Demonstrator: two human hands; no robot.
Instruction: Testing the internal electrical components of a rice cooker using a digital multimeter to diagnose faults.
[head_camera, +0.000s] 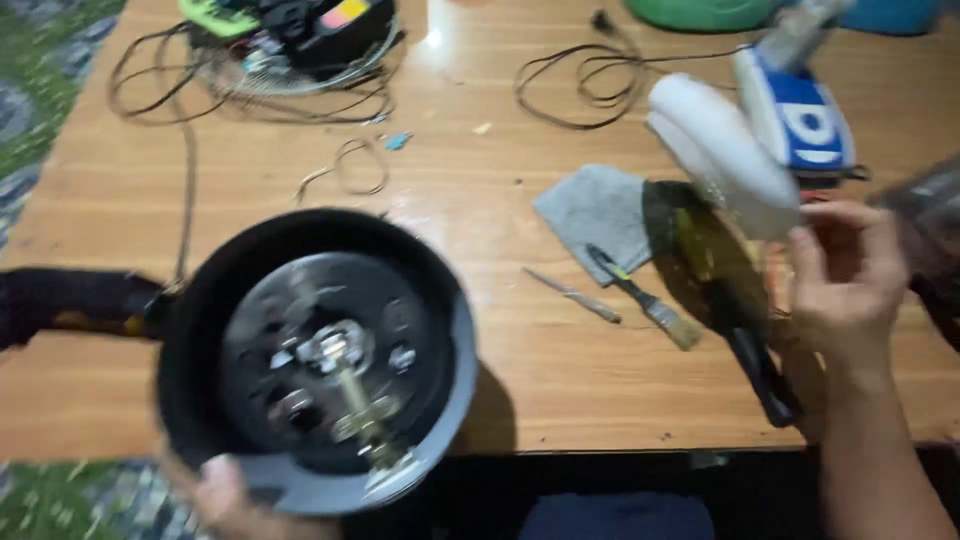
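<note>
Scene: As you look down at a wooden table (560, 370), your two hands work at its near edge.
Left hand: Your left hand (235, 500) grips the lower rim of a round black appliance base (310, 350), fingers closed on the grey edge; only part of the hand shows at the bottom of the frame.
Appliance base: It is tilted up towards you at the table's front left, underside showing, with a metal shaft (355, 390) at the centre.
Right hand: Your right hand (845, 275) is raised at the right, fingers curled; blur makes it impossible to tell whether it holds the white curved part (720, 145) just beside it.
Between the hands: A grey cloth (595, 215), a small paintbrush (645, 295) and a thin metal tool (572, 295) lie on the wood.
Far edge: Loose black cables (590, 80) coil near the back.
</note>
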